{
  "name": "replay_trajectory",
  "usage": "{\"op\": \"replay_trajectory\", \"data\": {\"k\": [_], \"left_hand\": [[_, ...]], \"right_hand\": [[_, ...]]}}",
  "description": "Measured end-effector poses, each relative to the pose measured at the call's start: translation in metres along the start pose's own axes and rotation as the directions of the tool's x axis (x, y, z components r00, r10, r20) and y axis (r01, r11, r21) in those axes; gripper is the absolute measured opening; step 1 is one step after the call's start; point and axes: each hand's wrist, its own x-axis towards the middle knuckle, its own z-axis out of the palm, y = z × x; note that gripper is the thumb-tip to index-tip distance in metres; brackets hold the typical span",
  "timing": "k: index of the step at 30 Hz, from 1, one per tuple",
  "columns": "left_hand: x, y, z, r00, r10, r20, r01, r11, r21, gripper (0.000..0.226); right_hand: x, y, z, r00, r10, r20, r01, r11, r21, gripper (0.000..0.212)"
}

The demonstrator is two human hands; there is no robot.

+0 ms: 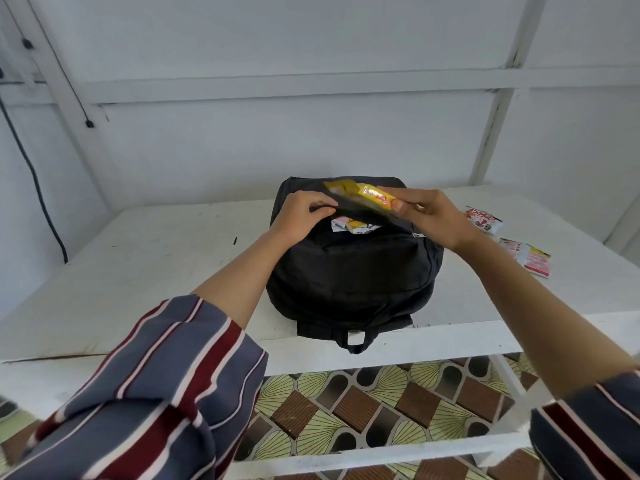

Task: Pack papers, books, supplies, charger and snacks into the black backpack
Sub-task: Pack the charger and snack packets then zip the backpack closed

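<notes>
**Soft, even daylight with wide-angle bend and motion smear**

Bright, diffuse light fills the white room, with no hard glare. The black backpack point(349, 271) reads as a dark mass with little detail and casts only a faint shadow on the white table point(156, 258). The yellow snack packet point(367, 197) is smeared by motion blur, its print unreadable. The wall battens point(498, 116) lean and bow toward the edges. The striped sleeve point(156, 393) at lower left is soft, and the whole frame looks slightly hazy.

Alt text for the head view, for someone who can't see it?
The right hand holds a yellow snack packet at the open pocket of the black backpack, whose edge the left hand pinches. Two more snack packets lie on the white table.
</notes>
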Motion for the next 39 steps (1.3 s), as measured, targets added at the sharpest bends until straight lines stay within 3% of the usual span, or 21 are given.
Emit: {"op": "replay_trajectory", "data": {"k": [3,10,18,39], "left_hand": [[0.001,-0.002,0.001,1.0,0.015,-0.018,-0.015,1.0,0.008,0.019],[0.004,-0.003,-0.001,1.0,-0.021,-0.019,0.021,0.999,-0.026,0.018],[0.006,0.001,-0.005,1.0,-0.017,0.004,0.017,1.0,0.016,0.018],[0.003,0.01,-0.009,0.999,-0.015,0.049,0.01,0.995,0.099,0.017]], "right_hand": [[-0.015,-0.004,0.007,0.995,-0.04,0.088,0.045,0.997,-0.055,0.031],[-0.026,0.008,0.022,0.974,-0.177,0.144,0.208,0.948,-0.241,0.035],[-0.023,0.012,0.047,0.897,-0.385,0.219,0.442,0.754,-0.486,0.034],[-0.015,0.025,0.067,0.888,-0.427,0.167,0.438,0.683,-0.584,0.035]]}}
